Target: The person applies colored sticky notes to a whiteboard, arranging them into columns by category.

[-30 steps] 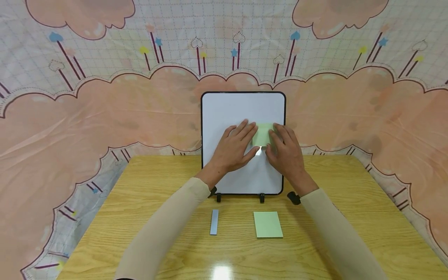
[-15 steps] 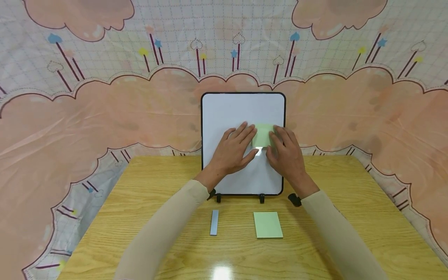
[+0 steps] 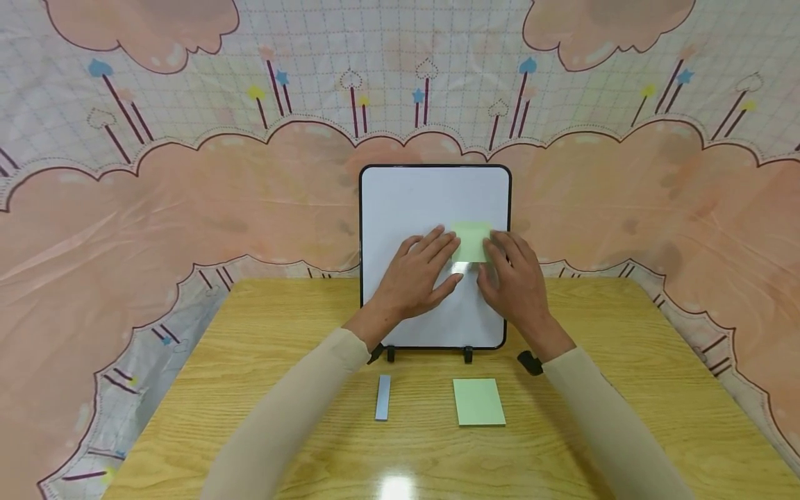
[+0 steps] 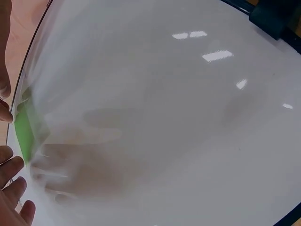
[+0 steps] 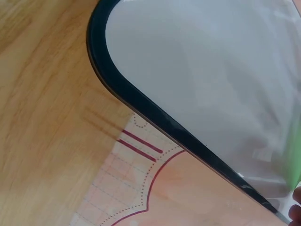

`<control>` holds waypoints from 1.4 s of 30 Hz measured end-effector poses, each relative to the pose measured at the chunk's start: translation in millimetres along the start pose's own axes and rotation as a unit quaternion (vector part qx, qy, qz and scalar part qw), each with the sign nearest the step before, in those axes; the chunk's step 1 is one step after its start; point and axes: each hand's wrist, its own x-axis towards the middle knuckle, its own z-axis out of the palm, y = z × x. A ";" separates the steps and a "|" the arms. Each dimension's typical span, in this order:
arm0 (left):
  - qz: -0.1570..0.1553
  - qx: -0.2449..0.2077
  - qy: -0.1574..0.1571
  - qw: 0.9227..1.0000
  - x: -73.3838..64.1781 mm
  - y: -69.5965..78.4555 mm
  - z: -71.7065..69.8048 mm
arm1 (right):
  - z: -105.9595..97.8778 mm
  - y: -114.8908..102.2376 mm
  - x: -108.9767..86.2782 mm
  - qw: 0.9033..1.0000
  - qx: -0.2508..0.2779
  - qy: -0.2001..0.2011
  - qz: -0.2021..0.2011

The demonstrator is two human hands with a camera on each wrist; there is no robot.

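A pale green sticky note (image 3: 471, 242) lies on the upright whiteboard (image 3: 431, 194), right of its middle. My left hand (image 3: 415, 276) is spread with long fingers, its fingertips at the note's left edge and the thumb below, pointing right. On the other side, my right hand (image 3: 515, 274) has its fingertips at the note's right edge, the fingers slightly bent. The left wrist view shows the green note (image 4: 24, 134) from a steep angle, between fingertips of both hands. In the right wrist view, only fingertips (image 5: 295, 214) show beside the note's green edge (image 5: 294, 155).
On the wooden table (image 3: 281, 333), a green sticky note pad (image 3: 479, 401) and a narrow blue-grey strip (image 3: 382, 397) lie in front of the board. Black feet (image 3: 468, 355) hold the board up. A patterned cloth (image 3: 281, 187) hangs behind the table.
Both hands have slid slightly down along the note's sides, the right one also a little to the right. The note stays in place on the board, and its right side shows more.
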 end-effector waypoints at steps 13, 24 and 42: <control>0.004 -0.040 0.020 0.999 -12.5 12.8 -2.6 | -8.2 -3.9 -12.5 1.000 0.021 0.000 -0.002; -0.003 -0.056 0.023 0.998 -30.0 19.9 3.3 | -14.2 -12.3 -26.1 0.999 0.034 -0.012 0.002; 0.000 -0.114 0.042 0.993 -45.5 28.4 11.0 | -18.2 -18.1 -39.6 0.998 0.062 -0.007 0.003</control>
